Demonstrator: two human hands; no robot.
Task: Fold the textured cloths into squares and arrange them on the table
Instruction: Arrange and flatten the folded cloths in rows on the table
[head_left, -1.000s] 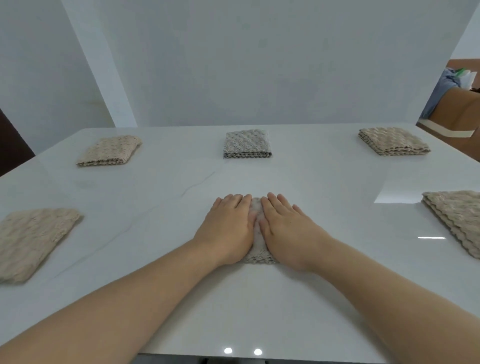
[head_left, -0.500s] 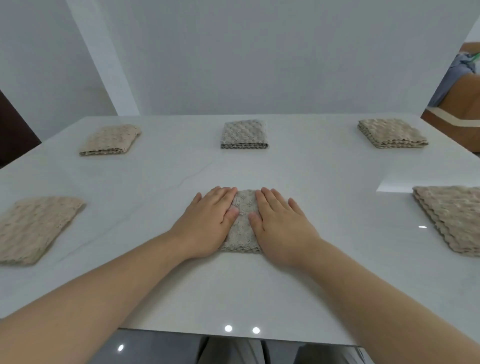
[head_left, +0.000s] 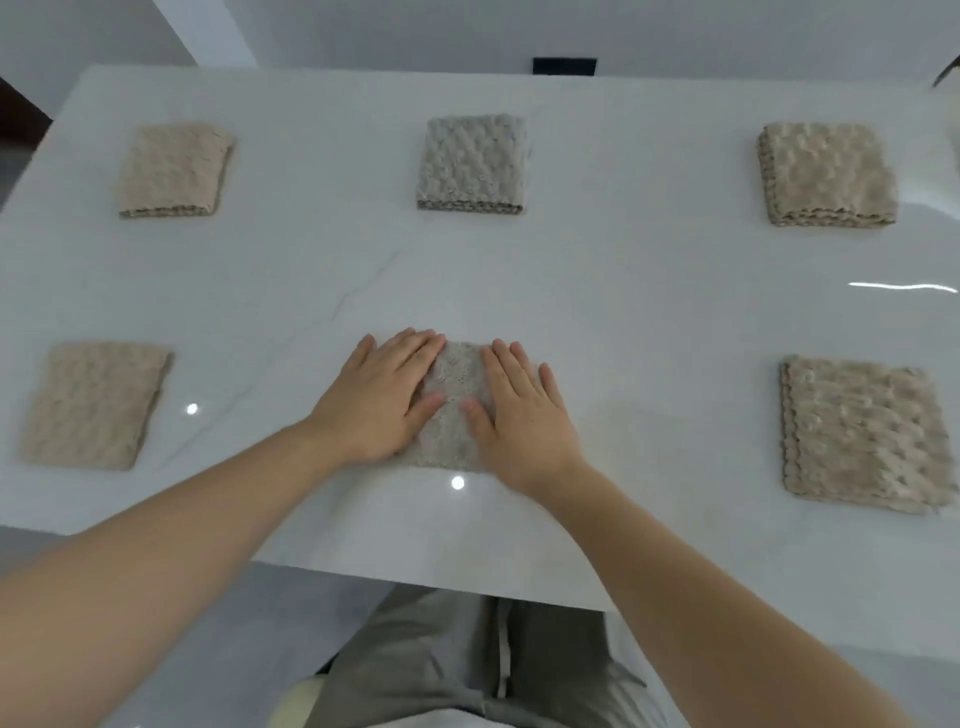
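A plain indoor room is shown, most likely in a home, though this cannot be settled from what is seen. Most of the view is filled by a large table (head_left: 623, 291) with a glossy white, marble-look top veined faintly in grey, of the kind used for dining. It is backed by bare white walls (head_left: 415, 31), on which a small dark panel (head_left: 564, 66) is mounted just above the far edge. Ceiling lamps are reflected in the top as bright spots (head_left: 457, 482). Folded cloths (head_left: 471, 162) of a household kind, beige and grey, are laid on it in two rows. Soft grey drawstring trousers (head_left: 441, 660) are worn by the person at the near edge.
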